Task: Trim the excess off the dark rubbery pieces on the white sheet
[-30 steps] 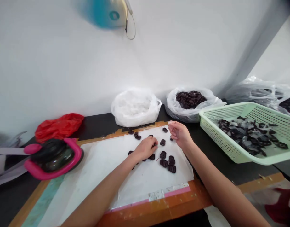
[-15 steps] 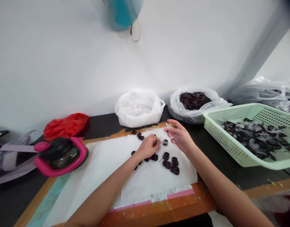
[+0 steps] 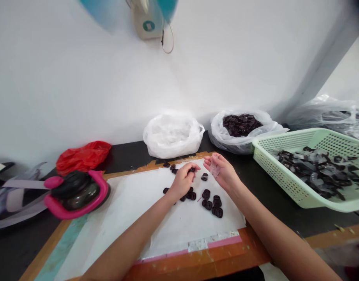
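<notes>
My left hand [image 3: 183, 180] is closed, with a small dark plastic piece [image 3: 192, 169] pinched at its fingertips just above the white paper [image 3: 132, 195]. Close by on the right, my right hand [image 3: 226, 173] has its fingers curled round thin clear plastic pieces [image 3: 215, 170], their exact shape hard to make out. Between and below the hands lies a loose dark buckle-like piece [image 3: 204, 177]. Several more dark pieces [image 3: 217, 212] rest on the paper, some partly hidden behind my left hand.
At the back stand a white bag of clear pieces [image 3: 172, 150] and a bag of dark pieces [image 3: 230, 145]. A green basket [image 3: 287, 191] of mixed parts is on the right. On the left are a red bag [image 3: 82, 156] and a pink-and-black object [image 3: 105, 191]. A fan [image 3: 148, 27] hangs above.
My left hand has lifted slightly, bringing the dark piece into view at its fingertips. The right hand's fingers have closed more and turned, showing more of the clear pieces.
</notes>
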`<state>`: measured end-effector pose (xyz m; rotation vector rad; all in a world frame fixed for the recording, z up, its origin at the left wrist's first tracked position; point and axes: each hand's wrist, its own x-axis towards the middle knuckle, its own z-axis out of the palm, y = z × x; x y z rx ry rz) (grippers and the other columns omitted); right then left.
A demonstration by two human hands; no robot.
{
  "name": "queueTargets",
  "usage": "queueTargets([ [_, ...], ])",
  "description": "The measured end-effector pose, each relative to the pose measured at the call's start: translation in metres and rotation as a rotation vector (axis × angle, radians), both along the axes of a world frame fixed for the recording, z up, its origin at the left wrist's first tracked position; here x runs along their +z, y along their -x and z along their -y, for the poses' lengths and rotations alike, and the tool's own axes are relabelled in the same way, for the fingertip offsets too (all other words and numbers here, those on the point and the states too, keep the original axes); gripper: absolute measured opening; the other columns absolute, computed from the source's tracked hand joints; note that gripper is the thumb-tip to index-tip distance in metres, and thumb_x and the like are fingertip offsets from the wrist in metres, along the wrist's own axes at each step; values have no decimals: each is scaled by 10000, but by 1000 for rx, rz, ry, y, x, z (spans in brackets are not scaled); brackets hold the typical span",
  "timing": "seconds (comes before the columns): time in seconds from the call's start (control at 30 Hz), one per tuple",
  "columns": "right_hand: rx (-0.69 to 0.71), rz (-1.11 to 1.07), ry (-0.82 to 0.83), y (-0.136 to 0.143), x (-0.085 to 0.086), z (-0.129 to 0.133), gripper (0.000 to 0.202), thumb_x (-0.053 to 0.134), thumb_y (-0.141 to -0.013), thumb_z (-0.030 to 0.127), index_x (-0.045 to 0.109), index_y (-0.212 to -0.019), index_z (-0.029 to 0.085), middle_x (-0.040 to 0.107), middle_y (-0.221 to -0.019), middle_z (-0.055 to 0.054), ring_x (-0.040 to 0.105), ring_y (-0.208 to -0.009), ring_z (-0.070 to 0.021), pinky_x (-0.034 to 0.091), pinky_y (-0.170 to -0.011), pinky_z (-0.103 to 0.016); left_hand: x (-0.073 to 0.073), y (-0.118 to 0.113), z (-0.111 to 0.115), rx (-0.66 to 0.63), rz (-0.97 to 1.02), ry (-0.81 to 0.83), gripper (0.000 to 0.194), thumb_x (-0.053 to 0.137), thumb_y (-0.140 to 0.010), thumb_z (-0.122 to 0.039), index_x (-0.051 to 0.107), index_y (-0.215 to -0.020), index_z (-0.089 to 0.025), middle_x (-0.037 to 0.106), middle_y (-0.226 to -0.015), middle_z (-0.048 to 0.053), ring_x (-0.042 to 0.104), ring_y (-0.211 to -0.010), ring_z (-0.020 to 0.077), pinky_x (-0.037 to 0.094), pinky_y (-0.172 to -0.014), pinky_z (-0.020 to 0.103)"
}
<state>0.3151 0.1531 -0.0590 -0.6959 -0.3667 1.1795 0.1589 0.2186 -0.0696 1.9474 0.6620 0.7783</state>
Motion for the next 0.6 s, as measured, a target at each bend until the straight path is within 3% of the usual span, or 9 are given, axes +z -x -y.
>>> queueTargets([
  [0.1,-10,0,-26,13,-5,-1,248,727,-732,201,491,-809,195,681,-937,-72,648,-926,-175,526,-858,-310,6,-4,14,-31,-1,19,150,506,-856,-257,623,-867,-163,594,-838,28,527,-760,144,411,-667,248],
  [0.2,-6,42,-62,20,-10,-2,252,721,-751,244,490,-842,201,674,-985,-76,641,-955,-179,509,-880,-323,8,-5,20,-45,-1,19,242,503,-882,-354,623,-813,-155,599,-816,29,523,-754,148,396,-665,250],
  [0.27,-49,90,-77,16,-12,-4,250,710,-754,263,499,-875,204,666,-990,-66,639,-934,-173,515,-847,-320,9,-4,18,-3,1,-23,248,482,-896,-346,613,-804,-158,599,-818,28,521,-763,148,383,-671,251],
  [0.33,-204,214,-75,7,-11,-3,221,673,-779,287,522,-921,208,654,-933,-41,632,-790,-141,523,-723,-277,11,-2,13,46,-31,-84,253,475,-901,-329,597,-762,-157,586,-794,25,516,-759,150,369,-669,255],
  [0.43,-370,689,-91,-7,-2,3,182,568,-864,329,589,-1006,217,622,-863,-21,515,-559,-92,433,-519,-221,17,2,6,15,-120,-137,270,516,-877,-335,569,-686,-151,558,-750,24,501,-714,147,358,-647,261],
  [0.53,-171,1279,-242,-9,10,13,210,533,-895,309,651,-1039,213,631,-999,-63,556,-678,-133,434,-596,-255,23,5,4,-87,-105,-173,242,528,-872,-329,572,-714,-151,552,-772,30,496,-715,147,365,-651,263],
  [0.6,-28,1470,-337,-5,16,17,219,510,-911,281,661,-1051,206,646,-1011,-68,582,-780,-163,442,-684,-273,25,6,4,-120,-57,-200,212,528,-875,-313,580,-747,-152,549,-780,31,493,-729,147,368,-667,265],
])
